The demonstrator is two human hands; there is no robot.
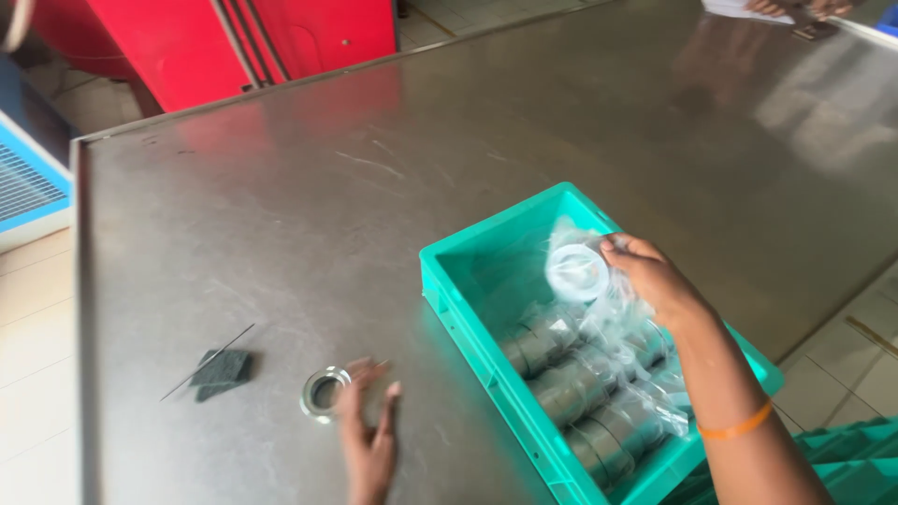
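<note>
We're looking down on a steel table [281, 206], and our right hand [655, 281] is up over the green crate [477, 281], fingers pinched on a clear plastic bag [585, 276] with a pale ring inside it. The bagged ring faces roughly toward us, its round face tilted up, so its axis runs out of the crate toward the camera; being round, it has no long axis to speak of.

Down at the near edge, our left hand [369, 430] lies open and flat on the table, fingers spread, gripping nothing. Its fingertips sit just beside a bare metal ring [323, 391], perhaps touching its rim; the blur keeps us from being sure. That ring lies flat, hole straight up. Left of it lies a small dark pad [222, 369] with a thin rod [206, 363] across it.

How far along? By our reading, early: one ring is out and unwrapped on the table, one is lifted in its bag, and a row of bagged rings [580, 393] still lies on edge in the crate, side by side along its length.
</note>
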